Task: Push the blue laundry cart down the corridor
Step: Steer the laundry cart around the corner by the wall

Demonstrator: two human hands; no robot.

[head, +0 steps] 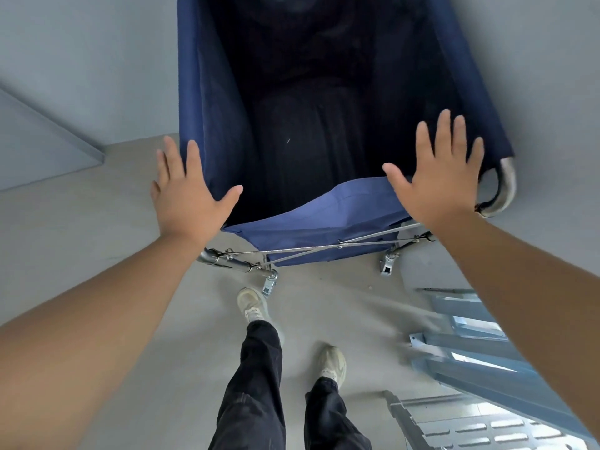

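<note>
The blue laundry cart (324, 228) stands on the grey floor (107, 222), just ahead of the person's feet. The left hand (191, 193) and right hand (441, 177) sit at its near corners, each grip spread wide, fingers straight; whether they touch the rim I cannot tell.

Soft even daylight, no hard shadows on floor (97, 241). Brightest spots bottom right, light showing thru gaps in grey panels (470, 326). Inside of blue laundry cart (207, 125) v. dark, near black, little detail. Strong wide-angle distortion: forearms stretched at edges, walls skewed. Slight motion blur on right hand (438, 177) fingertips & metal frame corner (506, 186). Centre fairly sharp.
</note>
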